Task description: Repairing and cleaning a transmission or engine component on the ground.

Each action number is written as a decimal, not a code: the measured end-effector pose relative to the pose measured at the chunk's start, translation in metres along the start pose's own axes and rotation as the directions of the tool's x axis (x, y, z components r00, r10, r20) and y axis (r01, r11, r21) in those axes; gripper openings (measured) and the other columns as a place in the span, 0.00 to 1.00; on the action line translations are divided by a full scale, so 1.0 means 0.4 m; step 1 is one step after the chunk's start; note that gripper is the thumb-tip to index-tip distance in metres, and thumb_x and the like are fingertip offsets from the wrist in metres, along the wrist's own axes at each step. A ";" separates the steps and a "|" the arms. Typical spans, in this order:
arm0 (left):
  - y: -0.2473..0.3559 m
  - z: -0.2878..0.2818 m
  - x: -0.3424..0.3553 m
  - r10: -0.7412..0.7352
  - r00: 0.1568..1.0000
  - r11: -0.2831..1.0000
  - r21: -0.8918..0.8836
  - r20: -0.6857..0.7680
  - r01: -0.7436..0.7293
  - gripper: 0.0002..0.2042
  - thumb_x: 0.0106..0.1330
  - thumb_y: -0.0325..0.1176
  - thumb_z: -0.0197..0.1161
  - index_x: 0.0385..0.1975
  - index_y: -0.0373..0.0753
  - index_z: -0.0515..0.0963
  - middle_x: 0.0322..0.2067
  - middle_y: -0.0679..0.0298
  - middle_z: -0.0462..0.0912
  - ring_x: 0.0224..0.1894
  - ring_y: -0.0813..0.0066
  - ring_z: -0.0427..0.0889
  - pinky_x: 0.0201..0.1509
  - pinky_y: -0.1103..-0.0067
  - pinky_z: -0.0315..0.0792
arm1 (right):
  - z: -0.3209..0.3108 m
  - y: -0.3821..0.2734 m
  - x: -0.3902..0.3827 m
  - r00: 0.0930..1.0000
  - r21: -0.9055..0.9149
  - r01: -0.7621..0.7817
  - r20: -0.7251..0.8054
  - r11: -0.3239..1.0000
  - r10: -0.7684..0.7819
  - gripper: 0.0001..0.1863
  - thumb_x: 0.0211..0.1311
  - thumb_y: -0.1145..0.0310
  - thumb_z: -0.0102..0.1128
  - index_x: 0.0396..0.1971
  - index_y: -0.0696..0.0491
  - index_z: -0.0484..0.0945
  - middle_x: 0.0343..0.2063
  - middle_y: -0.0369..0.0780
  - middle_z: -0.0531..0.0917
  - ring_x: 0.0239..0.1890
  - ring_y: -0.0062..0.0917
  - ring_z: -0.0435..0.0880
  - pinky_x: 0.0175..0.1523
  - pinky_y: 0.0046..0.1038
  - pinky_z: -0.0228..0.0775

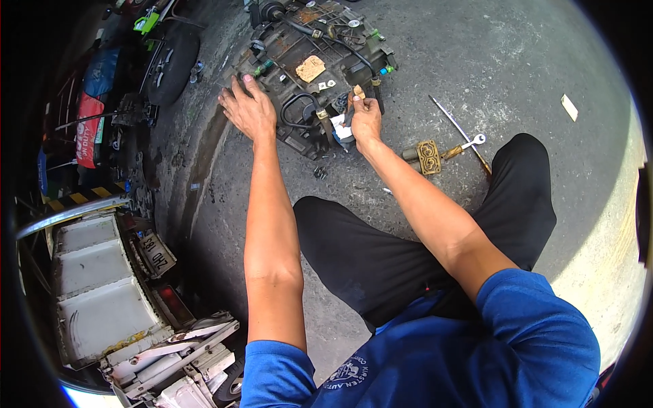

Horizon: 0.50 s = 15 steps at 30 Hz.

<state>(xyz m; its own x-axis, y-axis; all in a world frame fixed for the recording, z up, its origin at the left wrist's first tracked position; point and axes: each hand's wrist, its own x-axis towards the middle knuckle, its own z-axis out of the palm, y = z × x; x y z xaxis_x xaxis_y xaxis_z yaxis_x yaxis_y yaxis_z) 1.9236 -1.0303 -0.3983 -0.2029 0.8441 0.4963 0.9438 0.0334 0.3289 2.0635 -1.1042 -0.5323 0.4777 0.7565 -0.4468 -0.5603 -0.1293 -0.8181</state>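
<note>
A large grimy metal vehicle unit, like a gearbox, lies on the ground with black hoses and a loose tan piece on top. My left hand is at its left edge, fingers spread and holding nothing; whether the fingertips press on the metal is hard to tell. At its near right side my right hand pinches a small tan-brown piece, its kind unclear. Just left of that hand, a white and blue item sits against the unit, partly covered. A curved black hose with a metal clamp runs between my hands.
Right of the unit lie a metal part with a flat patterned face, a ratchet wrench and a long thin rod. A pale flat scrap is farther right. A white vehicle's rear panel and a tire stand at left.
</note>
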 end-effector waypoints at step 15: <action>-0.002 0.010 0.003 0.027 0.998 1.000 -0.006 -0.055 -0.027 0.30 0.74 0.56 0.43 0.64 0.40 0.69 0.65 0.43 0.65 0.70 0.44 0.58 0.72 0.53 0.53 | -0.011 0.003 0.000 0.919 -0.554 0.388 0.176 0.736 -0.352 0.09 0.68 0.63 0.52 0.40 0.53 0.71 0.38 0.51 0.82 0.44 0.53 0.79 0.48 0.49 0.68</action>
<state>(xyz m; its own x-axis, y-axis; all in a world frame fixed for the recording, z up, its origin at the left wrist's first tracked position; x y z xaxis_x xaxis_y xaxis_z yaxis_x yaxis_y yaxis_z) 1.9237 -1.0273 -0.4011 -0.1912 0.8142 0.5482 0.9473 0.0069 0.3202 2.0658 -1.1071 -0.5349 0.5172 0.8538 -0.0589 0.1477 -0.1568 -0.9765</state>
